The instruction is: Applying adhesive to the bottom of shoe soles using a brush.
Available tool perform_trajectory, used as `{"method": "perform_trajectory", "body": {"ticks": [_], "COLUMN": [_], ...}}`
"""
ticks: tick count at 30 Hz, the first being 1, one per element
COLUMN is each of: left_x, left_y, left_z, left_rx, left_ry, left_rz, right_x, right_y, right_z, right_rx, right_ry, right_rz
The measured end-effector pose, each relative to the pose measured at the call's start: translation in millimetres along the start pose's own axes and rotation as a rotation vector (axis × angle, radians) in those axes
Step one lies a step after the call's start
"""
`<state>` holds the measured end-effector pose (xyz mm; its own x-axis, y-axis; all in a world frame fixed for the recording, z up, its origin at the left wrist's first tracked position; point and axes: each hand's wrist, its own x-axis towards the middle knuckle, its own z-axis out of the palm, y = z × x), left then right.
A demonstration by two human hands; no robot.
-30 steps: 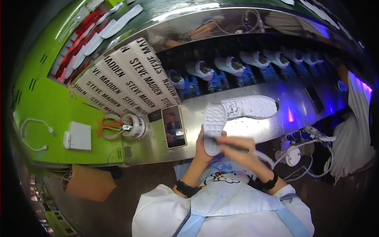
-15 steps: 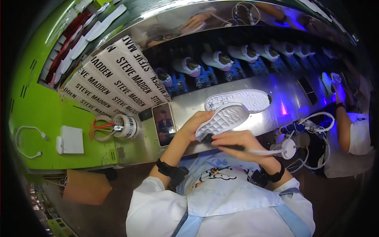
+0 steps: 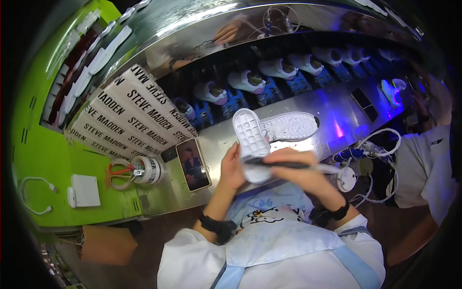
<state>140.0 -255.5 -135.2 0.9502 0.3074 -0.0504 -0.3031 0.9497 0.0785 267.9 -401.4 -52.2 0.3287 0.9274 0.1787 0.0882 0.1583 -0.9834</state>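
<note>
Bright glare, purple glow, fisheye-dark rim

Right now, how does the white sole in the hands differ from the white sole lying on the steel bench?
The held sole is gripped by the left hand and points away from the person; the bench sole lies flat, crosswise and untouched. The right hand holds a dark pen-like tool across the held sole; nothing touches the other. Both are white with the tread facing up.

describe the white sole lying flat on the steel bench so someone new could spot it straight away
Start at the long shiny steel bench running across the picture, in front of the dark row of white shoes. Near its middle lies a white shoe sole, flat and tread up. Unlike the other white sole, tilted up in the left hand, no hand holds this one.
</note>
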Motion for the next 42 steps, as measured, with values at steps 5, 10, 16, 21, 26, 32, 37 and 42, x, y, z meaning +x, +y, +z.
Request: {"method": "perform_trajectory", "body": {"ticks": [5,10,16,21,26,32,37,42], "left_x": [-5,0,4,3,10,24,33,33], "left_y": [-28,-19,-9,9,19,30,26,29], "left_z": [-6,0,13,12,38,40,69,78], "left_rx": [-0.038,-0.308,-0.202,0.095,0.433,0.68,0.985,1.104], "left_ry": [0.14,-0.083,-0.004,-0.148,-0.013,0.12,0.32,0.351], "left_rz": [0.256,0.226,0.201,0.102,-0.12,-0.355,-0.471,-0.495], "right_x": [16,-1,-8,-6,1,-2,-13,-17], "right_y": [6,1,-8,-11,-9,-17,-12,-4], "right_z": [19,38,26,20,4,3,-12,-17], "right_rx": [-0.436,-0.123,0.003,-0.042,-0.162,-0.263,-0.347,-0.284], "right_ry": [0.253,-0.043,-0.258,-0.335,-0.273,-0.186,-0.417,-0.306], "right_rz": [-0.371,-0.139,0.222,0.082,-0.233,-0.363,-0.176,-0.206]}}
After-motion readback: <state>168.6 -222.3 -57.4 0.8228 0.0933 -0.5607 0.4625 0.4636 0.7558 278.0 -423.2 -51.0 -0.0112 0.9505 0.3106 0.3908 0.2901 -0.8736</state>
